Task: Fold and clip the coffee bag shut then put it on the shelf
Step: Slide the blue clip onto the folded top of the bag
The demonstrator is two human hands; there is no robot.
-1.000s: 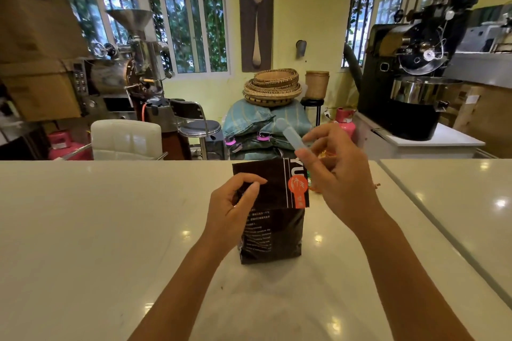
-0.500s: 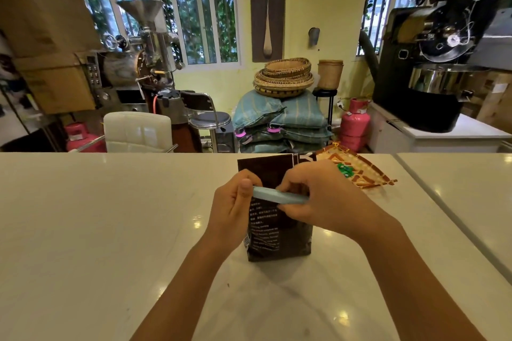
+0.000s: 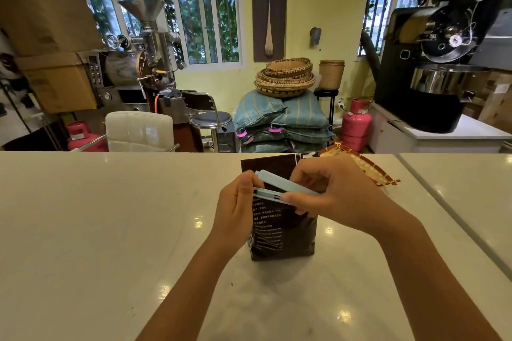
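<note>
A dark brown coffee bag (image 3: pixel 282 232) with white print stands upright on the white counter (image 3: pixel 110 230). A long pale blue clip (image 3: pixel 279 187) lies across the bag below its top edge, its two arms spread apart at the left end. My left hand (image 3: pixel 238 202) grips the bag's left side and the clip's left end with the thumb on it. My right hand (image 3: pixel 335 191) holds the clip's right end and covers the bag's upper right corner.
A small woven mat (image 3: pixel 365 169) lies on the counter behind my right hand. A seam (image 3: pixel 454 216) splits the counter at the right. Beyond it stand coffee roasters (image 3: pixel 432 63), sacks (image 3: pixel 279 124), baskets, gas cylinders (image 3: pixel 356 124) and a white chair (image 3: pixel 138 130).
My right hand brought the clip down from above the bag and laid it across the bag's top. The clip's arms have since come apart at the left end.
</note>
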